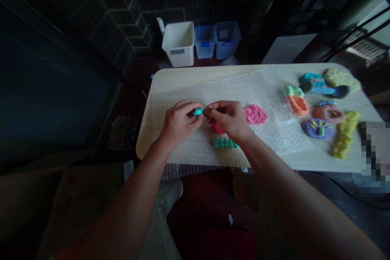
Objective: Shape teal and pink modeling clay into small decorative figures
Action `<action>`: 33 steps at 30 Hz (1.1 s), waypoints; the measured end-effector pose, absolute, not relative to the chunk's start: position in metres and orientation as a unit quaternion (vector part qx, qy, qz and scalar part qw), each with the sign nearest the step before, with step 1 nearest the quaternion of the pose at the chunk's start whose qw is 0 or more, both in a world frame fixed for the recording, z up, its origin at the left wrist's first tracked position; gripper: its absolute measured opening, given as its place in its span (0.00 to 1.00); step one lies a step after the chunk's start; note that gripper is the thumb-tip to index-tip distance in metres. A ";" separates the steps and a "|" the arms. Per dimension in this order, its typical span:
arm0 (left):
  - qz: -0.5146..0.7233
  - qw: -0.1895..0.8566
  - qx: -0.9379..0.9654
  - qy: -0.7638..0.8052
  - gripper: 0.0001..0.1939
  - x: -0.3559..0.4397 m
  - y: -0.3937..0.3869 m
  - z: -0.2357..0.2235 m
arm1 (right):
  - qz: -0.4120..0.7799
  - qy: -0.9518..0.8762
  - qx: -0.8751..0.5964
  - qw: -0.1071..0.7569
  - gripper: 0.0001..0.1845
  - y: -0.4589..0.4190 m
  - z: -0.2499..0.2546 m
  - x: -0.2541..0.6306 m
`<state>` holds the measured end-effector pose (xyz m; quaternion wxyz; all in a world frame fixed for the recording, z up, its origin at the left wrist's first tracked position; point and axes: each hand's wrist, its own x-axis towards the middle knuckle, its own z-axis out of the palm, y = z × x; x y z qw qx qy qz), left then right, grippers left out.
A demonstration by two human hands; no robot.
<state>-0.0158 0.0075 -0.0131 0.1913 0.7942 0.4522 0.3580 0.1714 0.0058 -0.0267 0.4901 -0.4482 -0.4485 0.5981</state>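
Between my two hands is a small lump of green modelling clay (198,111). My left hand (180,122) pinches it between thumb and fingers. Thumb and forefinger of my right hand (229,118) close on its right end; the other fingers curl in. Under my right hand lies a pink clay piece (218,127), partly hidden. A flat, textured pink clay shape (256,114) rests just right of that hand. Nearer to me, rows of small green clay balls (225,143) sit together on the bubble wrap (189,146), their right end covered by my forearm.
Bubble wrap covers much of the wooden table (152,130). At the right stand several clay models, among them an orange and green one (297,103), a purple disc (317,128) and a yellow strip (344,136). A white bin (179,44) and blue tubs (227,40) stand beyond the far edge.
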 end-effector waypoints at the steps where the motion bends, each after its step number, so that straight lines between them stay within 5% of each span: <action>1: 0.361 0.188 0.795 0.449 0.11 -0.016 0.008 -0.012 | 0.610 -0.434 -0.444 0.492 0.16 0.006 -0.026 0.170; 10: 0.378 0.169 0.742 0.527 0.08 -0.042 0.020 -0.030 | 0.627 -0.297 -0.417 0.587 0.12 0.018 -0.018 0.201; 16: 0.390 0.191 0.761 0.482 0.11 -0.029 0.012 -0.023 | 0.652 -0.385 -0.403 0.514 0.22 0.007 -0.026 0.183; 33: 0.393 0.211 0.730 0.519 0.09 -0.029 0.013 -0.030 | 0.576 -0.484 -0.434 0.495 0.21 0.006 -0.033 0.174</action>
